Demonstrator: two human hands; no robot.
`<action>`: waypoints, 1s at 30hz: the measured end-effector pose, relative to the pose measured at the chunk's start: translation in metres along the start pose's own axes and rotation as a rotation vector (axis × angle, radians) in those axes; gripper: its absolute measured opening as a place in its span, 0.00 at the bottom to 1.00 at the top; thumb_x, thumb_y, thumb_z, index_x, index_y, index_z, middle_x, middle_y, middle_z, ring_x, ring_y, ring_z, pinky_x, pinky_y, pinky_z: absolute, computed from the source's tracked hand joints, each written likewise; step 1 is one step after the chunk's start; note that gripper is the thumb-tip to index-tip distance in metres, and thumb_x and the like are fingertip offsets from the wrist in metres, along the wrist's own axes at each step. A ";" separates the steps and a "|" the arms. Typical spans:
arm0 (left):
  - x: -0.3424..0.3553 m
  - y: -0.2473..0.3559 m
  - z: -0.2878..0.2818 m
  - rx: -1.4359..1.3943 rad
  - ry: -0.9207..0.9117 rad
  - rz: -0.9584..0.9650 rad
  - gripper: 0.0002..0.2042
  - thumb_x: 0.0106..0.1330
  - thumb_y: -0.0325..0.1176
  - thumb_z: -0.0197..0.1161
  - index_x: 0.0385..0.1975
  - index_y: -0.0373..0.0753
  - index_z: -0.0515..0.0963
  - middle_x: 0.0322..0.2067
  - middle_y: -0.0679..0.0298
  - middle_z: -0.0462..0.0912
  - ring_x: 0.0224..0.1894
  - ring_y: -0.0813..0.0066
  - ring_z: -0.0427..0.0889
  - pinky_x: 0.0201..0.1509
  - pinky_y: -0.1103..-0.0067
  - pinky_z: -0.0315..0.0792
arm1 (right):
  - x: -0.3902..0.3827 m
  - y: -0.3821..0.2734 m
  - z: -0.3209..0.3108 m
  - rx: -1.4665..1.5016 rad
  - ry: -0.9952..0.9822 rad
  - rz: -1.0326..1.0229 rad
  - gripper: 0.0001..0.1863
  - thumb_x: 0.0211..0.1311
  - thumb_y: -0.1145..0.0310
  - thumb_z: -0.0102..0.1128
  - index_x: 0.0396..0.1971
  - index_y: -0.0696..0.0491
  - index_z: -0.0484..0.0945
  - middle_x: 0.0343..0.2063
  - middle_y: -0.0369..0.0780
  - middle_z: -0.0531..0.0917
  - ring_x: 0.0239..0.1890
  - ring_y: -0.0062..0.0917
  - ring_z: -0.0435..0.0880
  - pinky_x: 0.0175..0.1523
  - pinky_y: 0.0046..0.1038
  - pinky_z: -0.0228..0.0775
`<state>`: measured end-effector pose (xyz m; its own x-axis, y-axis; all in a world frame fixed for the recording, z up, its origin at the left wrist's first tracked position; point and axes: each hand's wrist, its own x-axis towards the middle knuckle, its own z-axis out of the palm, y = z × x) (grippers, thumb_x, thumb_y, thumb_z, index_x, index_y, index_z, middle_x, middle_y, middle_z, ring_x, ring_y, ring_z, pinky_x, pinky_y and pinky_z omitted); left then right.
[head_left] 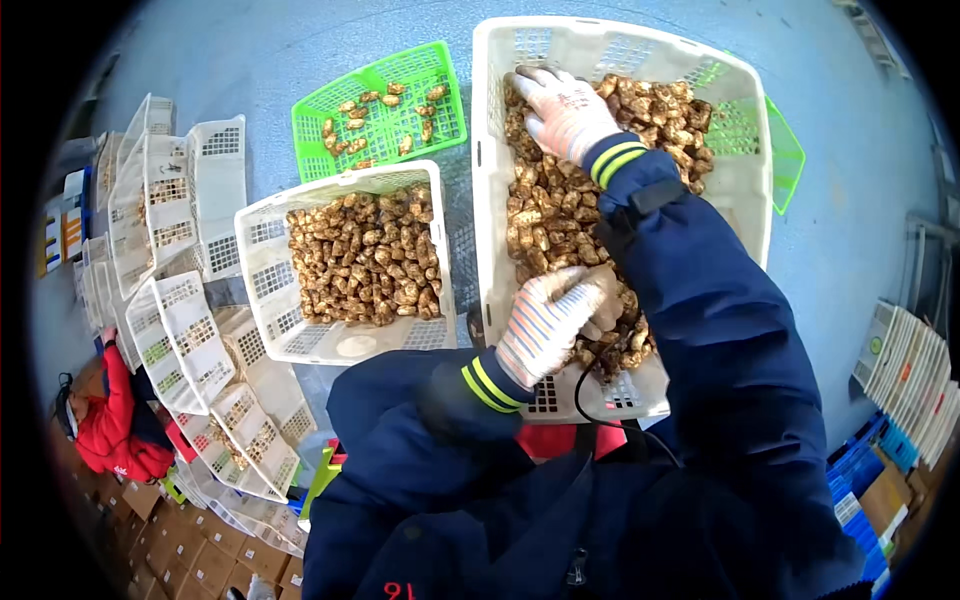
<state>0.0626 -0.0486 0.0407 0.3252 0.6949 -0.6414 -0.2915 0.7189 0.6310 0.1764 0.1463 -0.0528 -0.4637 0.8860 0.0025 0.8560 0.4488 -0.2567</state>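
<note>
A large white plastic crate [484, 200] stands in front of me, heaped with brown, lumpy pieces that look like small tubers [560, 215]. My right hand [568, 112], in a pale glove, reaches to the crate's far left corner, its fingers apart over the pile. Close to the near side, my left hand [545, 325], in a striped glove with grey fingertips, has its fingers bent down among the tubers; whatever they hold is hidden. Bare crate floor shows along the right side and near corner.
To the left, a second white crate [445, 250] holds more tubers. Behind it, a green basket [463, 110] has a scattering of them. Another green basket [787, 160] sits behind the large crate. White crates [220, 200] line the far left, beside a person in red [120, 425].
</note>
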 end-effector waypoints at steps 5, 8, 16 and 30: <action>0.003 0.002 0.000 -0.064 -0.071 -0.032 0.13 0.67 0.38 0.58 0.40 0.34 0.78 0.27 0.66 0.80 0.25 0.83 0.75 0.28 0.85 0.69 | 0.000 -0.020 0.018 -0.013 -0.084 0.115 0.28 0.50 0.69 0.59 0.55 0.52 0.70 0.58 0.44 0.69 0.56 0.41 0.70 0.58 0.39 0.66; 0.006 0.006 -0.005 -0.022 -0.103 -0.114 0.13 0.68 0.38 0.57 0.42 0.34 0.77 0.29 0.66 0.81 0.28 0.83 0.76 0.31 0.85 0.70 | -0.037 -0.035 0.018 -0.121 -0.206 0.025 0.18 0.51 0.67 0.56 0.44 0.53 0.78 0.54 0.42 0.73 0.53 0.38 0.73 0.55 0.39 0.69; 0.009 -0.001 -0.003 0.014 -0.113 -0.011 0.14 0.70 0.35 0.53 0.48 0.32 0.73 0.35 0.63 0.81 0.34 0.78 0.79 0.38 0.83 0.73 | -0.054 0.003 -0.003 0.054 0.080 0.188 0.19 0.54 0.68 0.55 0.48 0.52 0.76 0.50 0.44 0.77 0.52 0.38 0.74 0.58 0.38 0.66; 0.005 0.006 0.000 -0.014 -0.129 -0.063 0.11 0.70 0.33 0.51 0.47 0.38 0.74 0.31 0.67 0.79 0.27 0.85 0.75 0.28 0.87 0.69 | -0.053 -0.014 0.013 0.034 -0.278 0.017 0.17 0.54 0.66 0.55 0.45 0.50 0.75 0.47 0.43 0.76 0.51 0.38 0.74 0.55 0.36 0.67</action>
<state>0.0620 -0.0412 0.0412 0.4563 0.6406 -0.6177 -0.2785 0.7620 0.5846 0.1855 0.0916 -0.0620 -0.4980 0.8252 -0.2664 0.8584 0.4255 -0.2867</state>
